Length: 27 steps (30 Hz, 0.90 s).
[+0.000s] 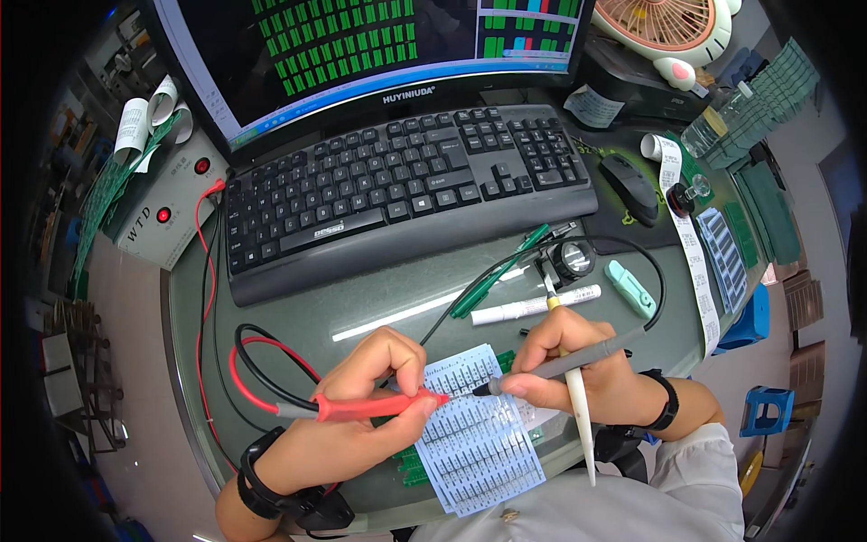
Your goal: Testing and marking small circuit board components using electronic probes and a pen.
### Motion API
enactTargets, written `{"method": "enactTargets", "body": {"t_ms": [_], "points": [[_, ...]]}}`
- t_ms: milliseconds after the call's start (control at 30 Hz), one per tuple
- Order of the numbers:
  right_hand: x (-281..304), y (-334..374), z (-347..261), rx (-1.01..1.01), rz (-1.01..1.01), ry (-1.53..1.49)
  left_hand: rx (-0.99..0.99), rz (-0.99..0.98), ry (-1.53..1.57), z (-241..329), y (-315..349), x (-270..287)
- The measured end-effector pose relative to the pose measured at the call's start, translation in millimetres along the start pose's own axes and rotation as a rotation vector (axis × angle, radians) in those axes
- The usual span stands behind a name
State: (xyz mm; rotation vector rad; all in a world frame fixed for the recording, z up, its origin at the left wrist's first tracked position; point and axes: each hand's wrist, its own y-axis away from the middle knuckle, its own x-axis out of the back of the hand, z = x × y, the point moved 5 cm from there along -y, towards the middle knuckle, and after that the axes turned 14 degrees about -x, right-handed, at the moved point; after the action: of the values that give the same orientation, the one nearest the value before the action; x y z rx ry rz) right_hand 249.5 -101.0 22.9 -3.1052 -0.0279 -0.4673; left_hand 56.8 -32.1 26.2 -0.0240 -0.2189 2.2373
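Observation:
My left hand (pixel 375 379) is closed around a red test probe (pixel 361 408), its tip pointing right over a pale blue circuit board panel (pixel 483 443). From the other side, my right hand (pixel 587 379) grips a grey and black test probe (pixel 582 357). Both tips come close together near the panel's upper part; whether they touch it I cannot tell. A slim tool with a white handle (pixel 581 415) is also tucked between my right fingers. The panel carries rows of small dark parts and lies tilted at the desk's front edge, partly over green circuit boards (pixel 414 467).
Behind my hands lies a black keyboard (pixel 397 181) below a monitor (pixel 361 54). A white marker (pixel 537 304), green pens (pixel 497 280), a loupe (pixel 572 259) and a mint-green pocket tool (pixel 630 289) sit nearby. Probe leads run to a grey box (pixel 172 208). A mouse (pixel 629 187) is right.

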Motion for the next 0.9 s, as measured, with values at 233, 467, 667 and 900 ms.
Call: {"method": "enactTargets", "body": {"t_ms": [233,467,667,900], "points": [[-3,-9,-11,-0.093,-0.043,0.082,0.020,-0.026,-0.009,3,-4,-5],[-6,-9,-33,-0.078,-0.114,0.130,0.111,-0.033,0.073,-3,3,-5],[-18,16,-25,0.204,-0.127,0.256,0.083,-0.011,0.207,-12,5,1],[-24,14,-11,0.225,-0.085,0.246,0.053,-0.022,0.198,-14,2,2]]}}
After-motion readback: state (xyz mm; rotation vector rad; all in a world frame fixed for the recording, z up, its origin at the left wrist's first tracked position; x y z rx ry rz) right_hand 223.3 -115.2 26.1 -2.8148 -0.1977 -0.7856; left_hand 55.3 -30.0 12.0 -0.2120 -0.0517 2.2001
